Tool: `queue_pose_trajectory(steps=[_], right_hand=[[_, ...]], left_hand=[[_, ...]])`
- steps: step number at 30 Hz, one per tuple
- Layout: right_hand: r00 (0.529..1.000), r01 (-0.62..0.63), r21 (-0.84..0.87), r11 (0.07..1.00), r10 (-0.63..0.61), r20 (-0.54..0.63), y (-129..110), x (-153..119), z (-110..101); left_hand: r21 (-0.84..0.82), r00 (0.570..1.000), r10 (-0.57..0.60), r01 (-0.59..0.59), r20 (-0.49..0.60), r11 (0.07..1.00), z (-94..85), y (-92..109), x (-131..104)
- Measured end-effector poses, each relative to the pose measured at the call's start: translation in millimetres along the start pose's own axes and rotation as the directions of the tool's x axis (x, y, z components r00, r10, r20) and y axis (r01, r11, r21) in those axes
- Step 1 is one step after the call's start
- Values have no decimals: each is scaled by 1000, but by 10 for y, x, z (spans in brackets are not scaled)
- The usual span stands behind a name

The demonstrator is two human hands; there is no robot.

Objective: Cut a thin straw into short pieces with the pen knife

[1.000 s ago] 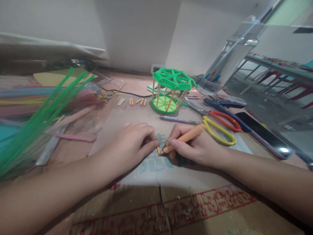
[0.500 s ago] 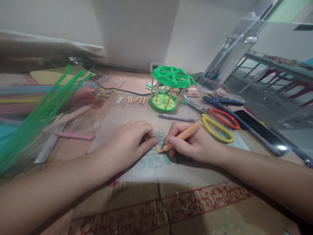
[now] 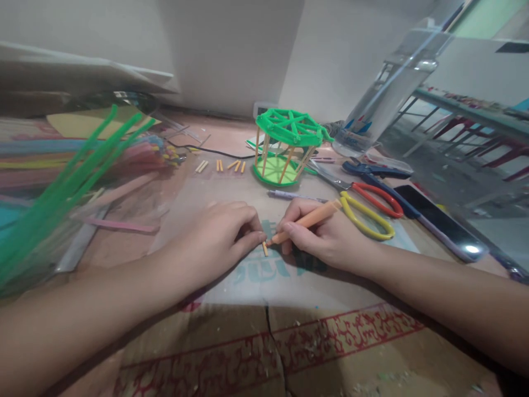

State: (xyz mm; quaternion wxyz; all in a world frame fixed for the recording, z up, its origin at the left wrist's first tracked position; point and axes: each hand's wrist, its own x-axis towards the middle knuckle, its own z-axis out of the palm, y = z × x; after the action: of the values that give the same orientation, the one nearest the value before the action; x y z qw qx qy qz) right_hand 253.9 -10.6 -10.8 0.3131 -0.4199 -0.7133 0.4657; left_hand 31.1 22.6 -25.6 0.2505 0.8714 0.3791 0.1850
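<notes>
Green straws (image 3: 61, 187) are fanning up at the far left. The left hand (image 3: 215, 237) is lying curled on the cardboard-covered surface (image 3: 231, 353), its fingertips pinching down on a short orange stick piece (image 3: 265, 249). The right hand (image 3: 326, 237) is gripping an orange knife (image 3: 308, 221) like a pen, its tip meeting that piece. Behind them a green straw cage (image 3: 287, 146) is standing, with yellow-and-red scissors (image 3: 367, 212) and a phone (image 3: 442, 223) lying to the right.
</notes>
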Motion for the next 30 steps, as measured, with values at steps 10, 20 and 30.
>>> queue_pose_trajectory(steps=[10, 20, 30], right_hand=[[1000, 6, -24, 1000, -7, -26, 8, 6, -2], [999, -34, 29, 999, 35, -27, 11, 13, 6], [1000, -15, -8, 1000, 15, 9, -4, -7, -6]], left_hand=[[7, 1000, -7, 7, 4, 1000, -5, 2, 7], [43, 999, -17, 15, 30, 999, -40, 39, -48], [93, 1000, 5, -4, -9, 996, 16, 2, -79]])
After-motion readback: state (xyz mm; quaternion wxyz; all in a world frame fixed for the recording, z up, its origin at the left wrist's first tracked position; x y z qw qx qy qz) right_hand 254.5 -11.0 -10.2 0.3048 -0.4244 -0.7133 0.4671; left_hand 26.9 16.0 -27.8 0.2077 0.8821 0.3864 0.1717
